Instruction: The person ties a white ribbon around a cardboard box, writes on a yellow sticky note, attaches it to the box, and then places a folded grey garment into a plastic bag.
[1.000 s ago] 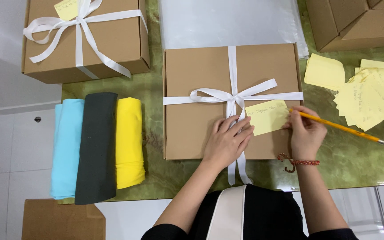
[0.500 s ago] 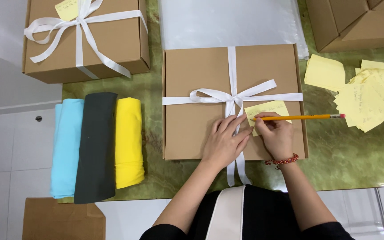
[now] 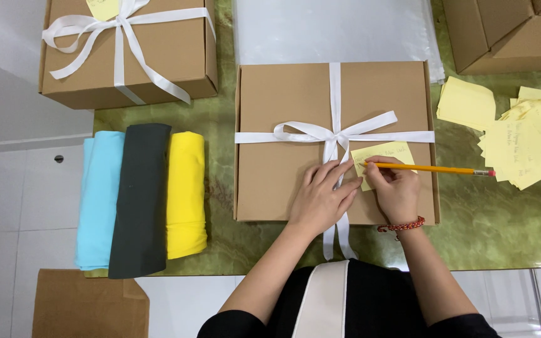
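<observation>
A flat brown cardboard box (image 3: 283,100) tied with a white ribbon bow (image 3: 327,134) lies in front of me on the green marble table. A yellow sticky note (image 3: 386,153) sits on its lid, right of the bow. My right hand (image 3: 396,191) grips an orange pencil (image 3: 433,168) with its tip on the note's left part. My left hand (image 3: 324,200) rests flat on the lid beside the note, fingers spread, touching the ribbon tail.
A second ribboned box (image 3: 126,50) stands far left. Folded cloths in light blue (image 3: 98,200), dark grey (image 3: 138,200) and yellow (image 3: 186,194) lie left of the box. Loose yellow notes (image 3: 521,141) lie to the right, more cartons (image 3: 508,31) far right, a white sheet (image 3: 333,28) behind.
My right hand slid left over the note and swung the pencil from pointing down-right to nearly level, tip now on the note. My left hand stayed on the lid.
</observation>
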